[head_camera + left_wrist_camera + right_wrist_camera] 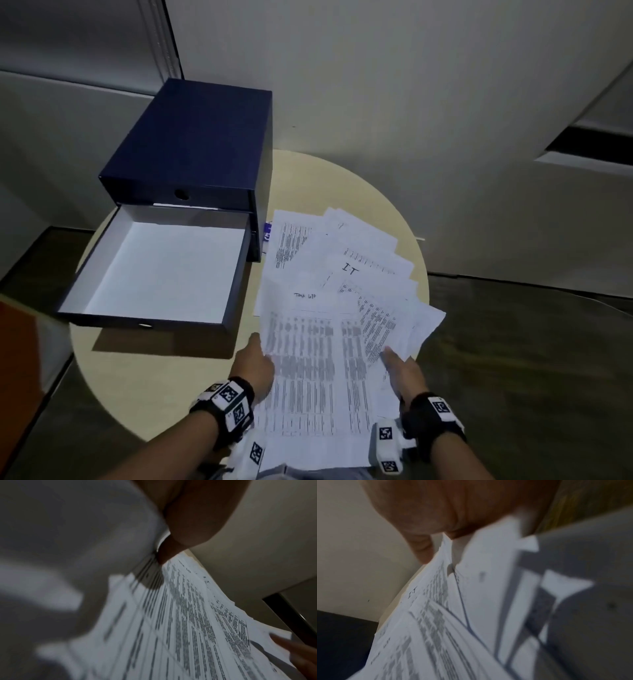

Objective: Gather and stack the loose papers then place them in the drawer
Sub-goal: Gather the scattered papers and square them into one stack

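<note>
A fanned spread of printed papers lies across the right half of a round, pale surface, the sheets overlapping at loose angles and not yet squared into a stack; one sheet further back carries the handwritten letters "IT", and the nearest sheet, dense with columns of text, hangs over the near edge toward the person. The left hand holds the left margin of that nearest sheet: in the left wrist view the thumb presses down on the printed face while the paper curves up past the palm, so this grip is grasping the papers. The right hand takes the right side of the fan, its thumb lying on top of the sheets and, in the right wrist view, the paper edges running in under the palm, so this grip too is grasping the papers. To the left of the spread stands a dark blue drawer box, its upper drawer closed. The lower drawer is pulled well out toward the person, showing a white interior, with its right wall just beside the left edge of the papers. Each wrist wears a black band with black-and-white square markers.
</note>
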A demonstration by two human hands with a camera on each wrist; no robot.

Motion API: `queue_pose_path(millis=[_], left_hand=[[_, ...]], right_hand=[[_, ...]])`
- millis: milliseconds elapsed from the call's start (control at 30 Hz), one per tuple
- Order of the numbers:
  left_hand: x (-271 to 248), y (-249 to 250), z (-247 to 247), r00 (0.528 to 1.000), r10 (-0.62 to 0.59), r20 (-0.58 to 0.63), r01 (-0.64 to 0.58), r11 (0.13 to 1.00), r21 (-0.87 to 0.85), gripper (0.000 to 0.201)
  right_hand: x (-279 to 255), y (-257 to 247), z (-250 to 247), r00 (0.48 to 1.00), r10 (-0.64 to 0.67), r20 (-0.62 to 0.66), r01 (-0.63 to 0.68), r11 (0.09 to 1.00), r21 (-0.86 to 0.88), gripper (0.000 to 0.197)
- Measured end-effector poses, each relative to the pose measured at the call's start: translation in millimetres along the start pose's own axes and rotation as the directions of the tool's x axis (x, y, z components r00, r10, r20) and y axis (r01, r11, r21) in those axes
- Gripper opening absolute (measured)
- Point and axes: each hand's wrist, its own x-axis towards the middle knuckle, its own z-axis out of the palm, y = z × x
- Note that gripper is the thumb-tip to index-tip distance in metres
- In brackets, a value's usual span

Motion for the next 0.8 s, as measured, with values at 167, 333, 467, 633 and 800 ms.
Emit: queue_pose_path(millis=[167, 333, 467, 633, 800], left_hand=[[-3, 10, -8, 0.984, 0.158, -0.082, -0.133, 0.958, 0.254, 0.019], [5, 16, -19, 0.941, 0.272, -0.202, -0.217, 0.942, 0.257, 0.016], [13, 25, -12, 0.975, 0.177, -0.135, -0.178, 0.984, 0.0, 0.013], [23, 39, 8, 0.978, 0.147, 0.146, -0.158, 0.985, 0.064, 0.051], [33, 40, 26, 0.933, 0.235, 0.271, -0.296, 0.931, 0.211, 0.067]], right_hand=[[2, -3, -1, 1.0, -0.016, 0.016, 0.019, 0.982, -0.188, 0.062], [35, 21, -11, 0.998, 0.033, 0.06, -0.019, 0.978, -0.21, 0.075], [27, 16, -12, 0.993, 0.012, 0.115, 0.015, 0.972, -0.234, 0.065], [45, 27, -14, 0.995, 0.045, 0.088, -0.035, 0.993, -0.109, 0.122], [2, -3, -2, 0.987, -0.025, 0.159, 0.067, 0.962, -0.265, 0.058]])
